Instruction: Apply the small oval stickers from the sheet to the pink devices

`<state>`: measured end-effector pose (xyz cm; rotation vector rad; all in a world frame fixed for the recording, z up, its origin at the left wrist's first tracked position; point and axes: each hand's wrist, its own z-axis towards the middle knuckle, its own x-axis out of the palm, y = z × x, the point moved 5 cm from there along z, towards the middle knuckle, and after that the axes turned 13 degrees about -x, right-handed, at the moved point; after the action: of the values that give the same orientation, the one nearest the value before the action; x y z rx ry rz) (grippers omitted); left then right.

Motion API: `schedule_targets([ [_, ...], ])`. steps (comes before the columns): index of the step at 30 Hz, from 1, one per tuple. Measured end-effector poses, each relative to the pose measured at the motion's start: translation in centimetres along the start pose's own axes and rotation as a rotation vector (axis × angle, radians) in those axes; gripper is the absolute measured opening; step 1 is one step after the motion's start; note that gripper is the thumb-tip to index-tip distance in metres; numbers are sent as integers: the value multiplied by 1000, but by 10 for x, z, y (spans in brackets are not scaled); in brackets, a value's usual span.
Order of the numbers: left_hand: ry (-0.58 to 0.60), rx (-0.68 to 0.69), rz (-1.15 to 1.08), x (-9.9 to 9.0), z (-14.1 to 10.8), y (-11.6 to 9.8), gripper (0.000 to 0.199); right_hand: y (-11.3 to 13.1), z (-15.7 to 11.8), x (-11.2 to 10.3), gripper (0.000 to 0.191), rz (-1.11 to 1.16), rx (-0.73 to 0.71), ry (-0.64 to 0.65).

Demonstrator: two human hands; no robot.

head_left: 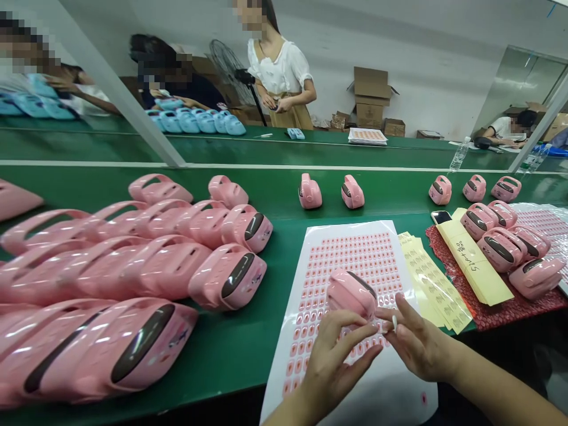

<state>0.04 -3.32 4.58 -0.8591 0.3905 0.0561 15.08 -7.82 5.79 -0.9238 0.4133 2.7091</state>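
Lower right: right hand (421, 343) pinching small white piece (394, 323); left hand (335, 358) (can't tell if gripping) beside pink casing (348, 296).

We are in a factory workshop, on a hand-assembly line. Rows of glossy pink plastic housings with looped handles (227, 277), all of one kind, fill the left side of our long green tabletop (252, 349); a large white sheet of small pink-and-red stickers (319, 278) reaches its near edge. Toward the far edge we see matching pale blue plastic housings (206, 122) before people bent over (202, 89), with brown cardboard cartons (371, 94) behind.
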Motion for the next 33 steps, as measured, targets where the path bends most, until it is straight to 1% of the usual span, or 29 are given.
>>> schedule_targets([
  [2,42,-22,-41,0,6,-13,40,3,3,-1,84,41,-14,1],
  [4,54,-17,-64,-1,11,-20,35,5,5,-1,84,80,6,-15],
  [7,62,5,-69,-2,15,-22,30,5,8,-2,85,136,74,-36],
  [10,109,2,-67,-1,15,-19,27,8,14,-4,86,182,97,-34],
  [13,167,-75,-149,0,15,-14,25,10,18,-7,85,207,95,-48],
  [15,213,-159,-212,1,15,-11,21,9,17,-5,87,176,74,-13],
  [18,290,-297,-205,3,13,-8,14,11,10,0,92,68,-39,78],
  [20,336,-355,-188,5,11,-7,13,12,5,3,93,11,-89,112],
  [22,376,-390,-198,6,10,-6,18,11,2,4,93,13,-65,135],
  [24,414,-431,-207,8,9,-5,21,11,3,4,92,69,-30,138],
  [27,452,-476,-208,9,8,-3,23,15,9,-1,88,157,-20,85],
  [30,454,-485,-213,10,7,-3,23,17,14,-4,86,212,-20,45],
  [33,440,-490,-244,12,6,-5,24,18,14,-4,88,249,-4,59],
])
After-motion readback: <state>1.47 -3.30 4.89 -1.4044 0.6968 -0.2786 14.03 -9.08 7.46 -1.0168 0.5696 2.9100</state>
